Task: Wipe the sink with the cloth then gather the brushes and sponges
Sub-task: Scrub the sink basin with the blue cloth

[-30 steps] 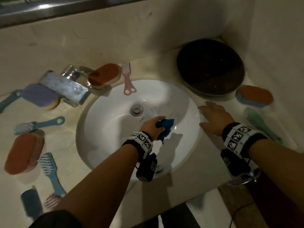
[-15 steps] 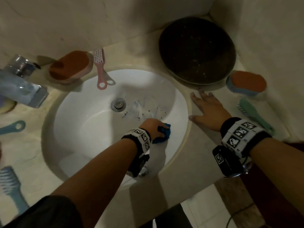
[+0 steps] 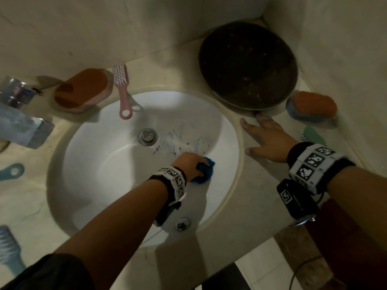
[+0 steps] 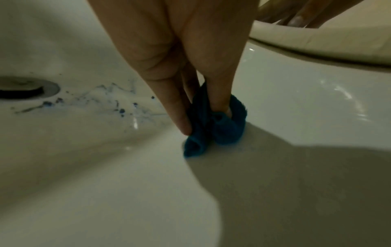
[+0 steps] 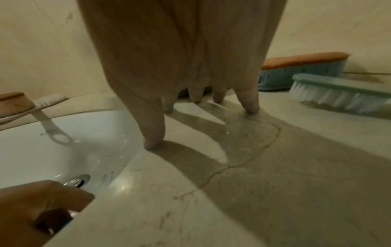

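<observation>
Since a moment ago my left hand [image 3: 188,164] has slid the blue cloth [image 3: 204,171] a little nearer to me along the right inner wall of the sink [image 3: 100,164], and my view has swung right, so the tap [image 3: 21,120] now sits at the left edge. My left fingers [image 4: 180,117] are curled round the bunched cloth, pinching it and pressing it on the white basin just short of the blue smears [image 3: 180,143] that lie beside the drain [image 3: 147,136].

My right hand [image 3: 266,141] lies flat on the desk [image 3: 251,206] just right of the sink rim, fingers [image 5: 153,133] straight and spread wide, tips touching the stone and holding nothing. Its fingertips reach almost to the dark round pan [image 3: 248,65] in the back corner.

An orange sponge on a blue base [image 3: 313,106] and a green brush [image 3: 314,136] lie to the right of that hand, near it but apart. Behind the sink a pink brush [image 3: 123,91] lies with its handle loop over the rim, just beside another orange sponge [image 3: 81,90]. At the left edge a teal brush handle [image 3: 12,171] and a blue brush [image 3: 8,250] lie on the desk, only partly in view.
</observation>
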A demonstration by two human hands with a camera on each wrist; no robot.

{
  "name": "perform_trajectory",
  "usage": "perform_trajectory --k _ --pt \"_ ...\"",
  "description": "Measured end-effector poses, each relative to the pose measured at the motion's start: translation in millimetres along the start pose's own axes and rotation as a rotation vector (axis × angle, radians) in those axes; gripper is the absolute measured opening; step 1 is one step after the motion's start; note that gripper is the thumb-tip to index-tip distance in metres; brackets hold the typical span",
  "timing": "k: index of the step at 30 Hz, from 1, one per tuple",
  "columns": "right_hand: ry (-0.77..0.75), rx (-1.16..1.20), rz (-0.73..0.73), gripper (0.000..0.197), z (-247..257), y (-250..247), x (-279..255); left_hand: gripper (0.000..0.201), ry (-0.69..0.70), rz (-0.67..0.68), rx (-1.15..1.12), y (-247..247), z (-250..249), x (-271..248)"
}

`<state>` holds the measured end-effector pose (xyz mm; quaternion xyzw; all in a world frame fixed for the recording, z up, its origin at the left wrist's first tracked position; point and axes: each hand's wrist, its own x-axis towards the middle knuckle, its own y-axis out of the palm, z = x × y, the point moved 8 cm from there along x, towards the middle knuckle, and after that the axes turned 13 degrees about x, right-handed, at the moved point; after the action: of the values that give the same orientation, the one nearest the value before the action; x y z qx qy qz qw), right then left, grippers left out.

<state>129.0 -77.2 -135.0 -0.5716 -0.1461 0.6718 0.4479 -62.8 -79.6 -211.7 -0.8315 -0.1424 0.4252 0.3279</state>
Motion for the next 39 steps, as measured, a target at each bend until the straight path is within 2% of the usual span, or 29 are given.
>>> perform_trajectory --k 2,6,9,11,15,17,20,21,23,25,27,29,31,35,37,39 --pt "0.016 -0.012 0.008 0.087 -1 1 -1 0.041 0.013 -0.009 -0.024 -9 -9 1" --pt "0.017 -0.008 0.007 0.087 -1 0 0 0.044 0.119 -0.082 -0.213 -22 -43 1" --pt "0.014 0.014 -0.004 0.087 -1 0 1 0.040 0.103 -0.068 -0.083 -11 -41 4" --pt "0.011 0.025 -0.014 0.088 -2 1 2 0.038 0.036 0.005 0.047 -1 -21 6" --pt "0.010 0.030 -0.019 0.088 -2 1 2 0.038 0.001 0.073 0.130 -1 -5 10" --pt "0.011 0.029 -0.022 0.087 -1 1 2 0.039 0.026 0.032 0.103 -10 -12 12" --pt "0.015 0.028 -0.026 0.087 -1 -1 2 0.046 0.081 -0.098 -0.126 -24 -34 12" --pt "0.015 0.029 -0.027 0.087 -1 -1 2 0.047 0.098 -0.121 -0.138 -23 -39 12" --pt "0.020 0.047 -0.024 0.087 -1 0 1 0.046 0.080 -0.069 -0.008 -10 -38 13" --pt "0.026 0.066 -0.034 0.087 -1 -1 0 0.046 0.008 0.054 0.165 6 -19 12" --pt "0.022 0.067 -0.047 0.088 -1 -2 1 0.047 -0.036 0.143 0.240 12 -4 7" --pt "0.032 0.075 -0.062 0.090 -1 -3 3 0.046 -0.020 0.171 0.287 10 -6 5" --pt "0.022 0.114 -0.094 0.090 6 -7 4 0.044 -0.002 0.136 0.275 1 -18 4" --pt "0.050 0.364 -0.313 0.084 7 -28 -2 0.035 0.048 -0.108 0.015 -31 -48 8" --pt "0.090 0.311 -0.263 0.089 4 -20 -3 0.035 0.061 -0.142 -0.022 -34 -57 12" --pt "0.098 0.276 -0.199 0.089 0 -7 -3 0.035 0.051 -0.111 0.054 -26 -53 15"
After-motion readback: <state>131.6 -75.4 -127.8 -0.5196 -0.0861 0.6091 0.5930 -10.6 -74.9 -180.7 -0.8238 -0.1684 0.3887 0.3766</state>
